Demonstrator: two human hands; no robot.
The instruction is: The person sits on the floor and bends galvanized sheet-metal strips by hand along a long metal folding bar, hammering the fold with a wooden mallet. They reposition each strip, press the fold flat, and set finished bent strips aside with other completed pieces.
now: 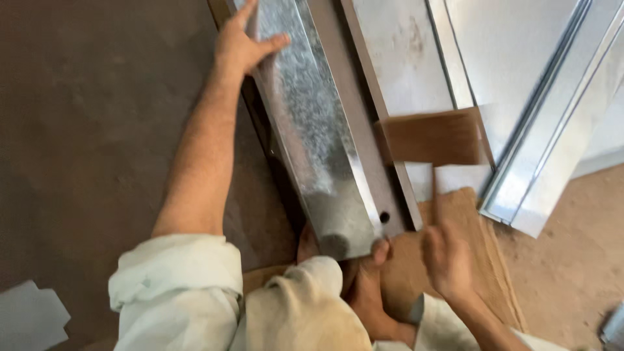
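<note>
My left hand [242, 42] rests flat on the far end of a long galvanized sheet-metal strip [312, 123], which lies over a dark steel angle bar [364, 130]. My right hand [447, 257] grips the thin handle of a wooden mallet [430, 138]; its brown block head is blurred and hangs just above the bar's right edge. My bare foot [364, 286] presses against the near end of the strip. My knee in pale cloth is at the bottom centre.
More galvanized sheets [507, 71] and folded metal channels [559, 143] lie to the right. A brown sack mat [481, 260] covers the ground under the bar's near end. Dark floor [91, 130] stretches to the left, with pale paper scraps [29, 315] at bottom left.
</note>
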